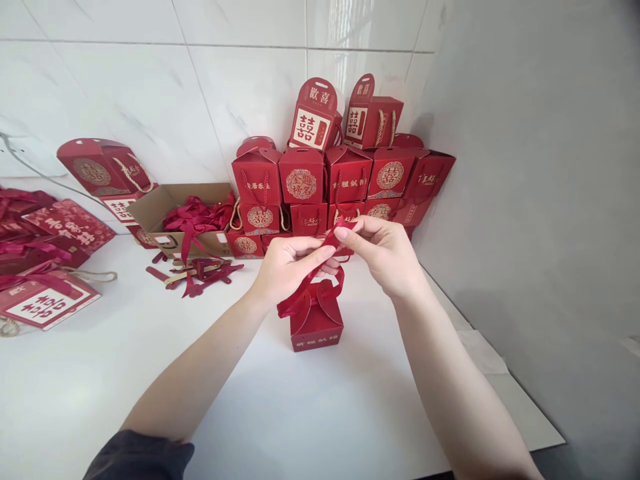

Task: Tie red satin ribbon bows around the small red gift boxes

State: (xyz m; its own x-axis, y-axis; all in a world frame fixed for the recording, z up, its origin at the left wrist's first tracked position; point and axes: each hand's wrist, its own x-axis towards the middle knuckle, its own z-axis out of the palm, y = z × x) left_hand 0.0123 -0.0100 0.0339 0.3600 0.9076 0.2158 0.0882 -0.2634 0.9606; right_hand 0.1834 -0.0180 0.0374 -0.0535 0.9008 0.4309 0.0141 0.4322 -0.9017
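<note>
Your 2 hands are up close, just over the box. Your L hand (293,270) pinches the red ribbon (320,267) between thumb & fingers, & your R hand (383,257) pinches it higher up, so both are shut tight on it. Held like this, the ribbon stays up & off the table. It runs down to the small red gift box (317,327), which stands upright on the white table (100,393) right below your hands, prob so it's easy to reach. The ribbon seems to go thru the box's 2 top flaps. A dark sleeve (137,457) shows at your L arm.

Farther off, a loose heap of red ribbons & tags (195,277) lies by a cardboard box (165,207) full of more ribbon. To the L, flat red box sheets (43,300) lie in a pile. At the back, lots of red boxes w/ rope handles (300,183) are stacked by the white tile wall (240,80), prob to keep them out of your way.
</note>
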